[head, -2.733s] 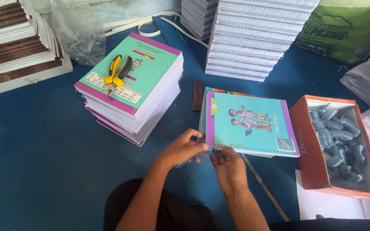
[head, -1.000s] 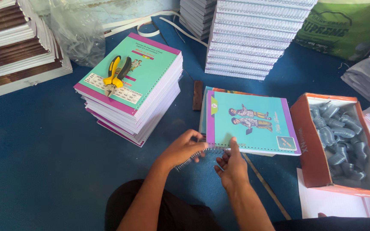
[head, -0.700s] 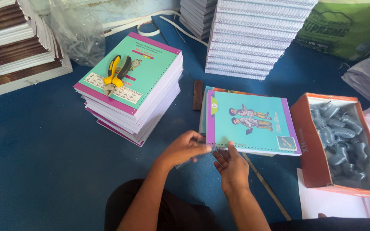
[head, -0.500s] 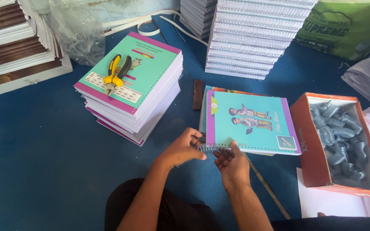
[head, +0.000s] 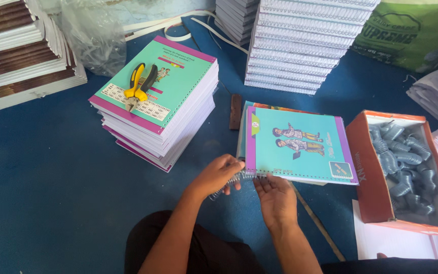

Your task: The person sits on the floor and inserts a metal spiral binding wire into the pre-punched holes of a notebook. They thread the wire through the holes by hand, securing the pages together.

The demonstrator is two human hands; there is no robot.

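My left hand (head: 218,175) pinches one end of a thin wire spiral binding (head: 229,183), fingers closed around its silvery coils. My right hand (head: 276,199) lies palm-up just beside it, fingertips touching the coil where it meets the near edge of a teal booklet (head: 300,144); whether that hand truly grips it I cannot tell. The booklet has a purple border, two drawn figures on its cover and a row of punched holes along the edge nearest me. To the right of my hands is an orange cardboard box (head: 368,172) of grey coils. Beyond my left hand stands a stack of matching booklets (head: 163,111) with yellow-handled pliers (head: 139,85) on top. Everything rests on a blue floor (head: 41,193), and bound white stacks (head: 305,45) rise farther off.
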